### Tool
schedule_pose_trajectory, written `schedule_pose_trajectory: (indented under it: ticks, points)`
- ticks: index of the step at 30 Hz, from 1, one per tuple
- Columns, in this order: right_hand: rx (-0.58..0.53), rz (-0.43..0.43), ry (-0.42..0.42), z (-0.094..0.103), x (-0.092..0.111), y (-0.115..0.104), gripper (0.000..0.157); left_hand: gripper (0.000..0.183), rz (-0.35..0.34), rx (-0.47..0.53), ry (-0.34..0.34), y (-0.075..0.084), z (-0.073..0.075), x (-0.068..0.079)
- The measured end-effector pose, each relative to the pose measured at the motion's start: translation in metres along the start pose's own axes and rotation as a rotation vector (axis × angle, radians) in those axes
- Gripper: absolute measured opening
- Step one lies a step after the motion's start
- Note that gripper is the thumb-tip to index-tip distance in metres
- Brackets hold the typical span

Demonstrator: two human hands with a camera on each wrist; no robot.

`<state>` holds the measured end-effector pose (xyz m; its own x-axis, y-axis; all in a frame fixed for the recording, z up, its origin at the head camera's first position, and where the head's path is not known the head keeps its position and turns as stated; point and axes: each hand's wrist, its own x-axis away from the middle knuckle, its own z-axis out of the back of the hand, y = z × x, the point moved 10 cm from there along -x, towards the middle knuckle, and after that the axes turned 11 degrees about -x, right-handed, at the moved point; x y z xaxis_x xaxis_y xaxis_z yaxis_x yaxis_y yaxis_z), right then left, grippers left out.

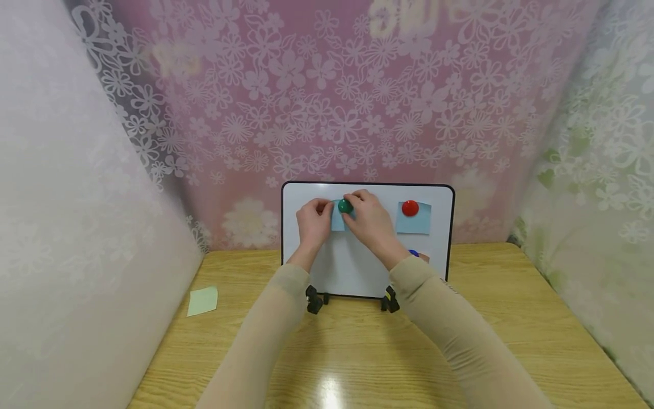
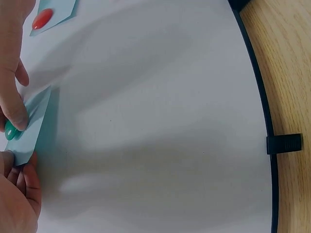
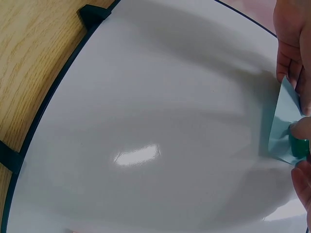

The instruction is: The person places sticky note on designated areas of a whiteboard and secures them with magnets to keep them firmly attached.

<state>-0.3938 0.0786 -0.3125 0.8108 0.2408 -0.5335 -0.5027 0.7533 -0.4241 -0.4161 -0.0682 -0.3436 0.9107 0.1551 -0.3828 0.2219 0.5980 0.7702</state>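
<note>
Against a small black-framed whiteboard (image 1: 352,272), my left hand (image 1: 313,224) pinches the left edge of a light blue sticky note (image 1: 337,223) between thumb and fingers. My right hand (image 1: 373,222) holds a round green magnet (image 1: 344,205) over the upper part of that same note. In the left wrist view the lower edge of the note (image 2: 36,128) stands a little off the board and casts a shadow. The right wrist view shows a thumb on the green magnet (image 3: 297,147); the rest of that grip is cut off by the frame.
A red magnet (image 1: 410,208) sits on another blue note (image 1: 415,226) at the board's upper right. Below it, a blue magnet (image 1: 413,252) is partly hidden by my right arm. Black stand feet (image 1: 314,301) support the board. A pale green note (image 1: 202,301) lies on the wooden table (image 1: 347,346).
</note>
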Motion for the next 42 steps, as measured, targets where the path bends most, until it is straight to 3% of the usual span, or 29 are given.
schedule_pose_trajectory:
  ticks: [31,42]
  points:
    - [0.03,0.0,0.027,-0.004,-0.001,-0.007,0.045,0.022,-0.033,-0.017,-0.021,0.003,0.0,0.001]
    - [-0.021,0.034,0.062,0.002,0.005,-0.012,0.044,0.023,-0.057,0.006,0.04,-0.005,0.006,0.002]
